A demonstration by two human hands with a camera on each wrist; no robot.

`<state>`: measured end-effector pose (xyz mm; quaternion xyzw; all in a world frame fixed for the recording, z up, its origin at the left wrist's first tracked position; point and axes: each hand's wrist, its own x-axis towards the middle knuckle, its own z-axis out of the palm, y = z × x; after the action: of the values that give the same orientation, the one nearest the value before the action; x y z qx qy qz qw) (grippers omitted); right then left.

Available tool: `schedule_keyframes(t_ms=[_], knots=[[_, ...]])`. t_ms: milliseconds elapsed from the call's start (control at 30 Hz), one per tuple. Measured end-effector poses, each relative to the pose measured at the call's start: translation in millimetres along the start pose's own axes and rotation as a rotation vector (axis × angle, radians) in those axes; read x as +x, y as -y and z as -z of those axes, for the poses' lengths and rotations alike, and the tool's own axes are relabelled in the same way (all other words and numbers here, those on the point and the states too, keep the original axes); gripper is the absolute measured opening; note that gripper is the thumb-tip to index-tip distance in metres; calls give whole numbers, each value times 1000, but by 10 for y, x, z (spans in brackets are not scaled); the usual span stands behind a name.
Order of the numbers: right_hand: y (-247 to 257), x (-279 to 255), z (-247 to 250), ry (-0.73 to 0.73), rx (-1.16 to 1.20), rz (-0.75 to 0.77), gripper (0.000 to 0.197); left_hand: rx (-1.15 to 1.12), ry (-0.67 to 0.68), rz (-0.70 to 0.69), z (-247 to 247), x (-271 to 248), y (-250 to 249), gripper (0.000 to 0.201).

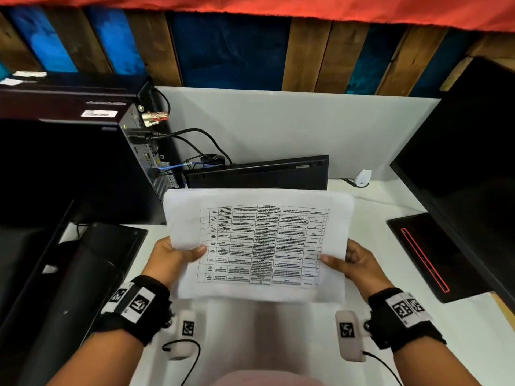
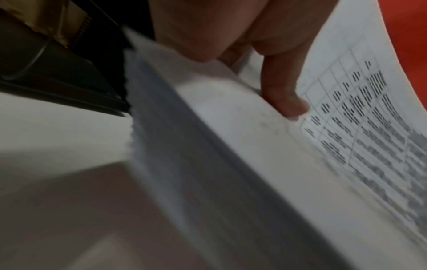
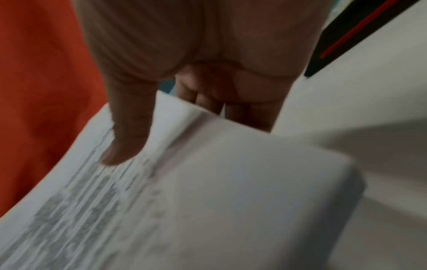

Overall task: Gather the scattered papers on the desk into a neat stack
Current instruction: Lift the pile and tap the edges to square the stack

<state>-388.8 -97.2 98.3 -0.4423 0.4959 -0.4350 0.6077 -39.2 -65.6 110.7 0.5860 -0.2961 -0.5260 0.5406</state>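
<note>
left hand [image 1: 170, 256] | right hand [image 1: 358, 261] | papers [image 1: 259, 243] were gripped at both side edges, frame centre, above desk [image 1: 390, 207]

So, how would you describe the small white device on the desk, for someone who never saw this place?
Find the white desk and its white back partition. Right of the black keyboard leaning on that partition lies the small white device, with a black cable. Everything else standing nearby is black.
</note>
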Motion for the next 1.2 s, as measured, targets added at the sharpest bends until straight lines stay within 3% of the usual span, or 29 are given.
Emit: schedule_keyframes(t_ms=[33,133,233,367,433,500,600,667,700,800,833,933,1067,1200], knots=[[-33,-20,31,50,-1,-76,69,3,7,30,24,5,14,31],[-166,-99,47,109,75,-209,71,19,47,125,74,20,85,31],[-295,-106,45,29,59,-229,98,38,169,212,137,1,152,63],[-412,-132,101,-23,29,-286,110,107,366,368,185,-133,239,69],[-422,-156,123,-17,27,-311,110,97,385,450,209,-182,287,77],[-381,-185,135,52,22,-364,102,119,336,453,238,-189,329,65],[-285,-214,150,200,21,-485,59,238,240,412,196,-207,292,53],[-248,-232,144,232,-21,-487,67,234,151,433,171,-223,258,46],[-250,-231,131,228,-29,-465,73,185,143,464,188,-220,263,52],[-273,-226,83,190,-24,-417,83,76,289,567,197,-264,256,80],[-267,-228,49,174,-43,-397,83,108,329,587,203,-272,276,78],[-255,-225,-106,118,-119,-301,74,193,340,494,127,-301,343,53],[-288,-182,-249,-150,-131,-122,42,138,128,205,-33,-320,446,53],[-315,-143,-225,-251,-51,-56,29,267,-69,50,-80,-313,434,38]])
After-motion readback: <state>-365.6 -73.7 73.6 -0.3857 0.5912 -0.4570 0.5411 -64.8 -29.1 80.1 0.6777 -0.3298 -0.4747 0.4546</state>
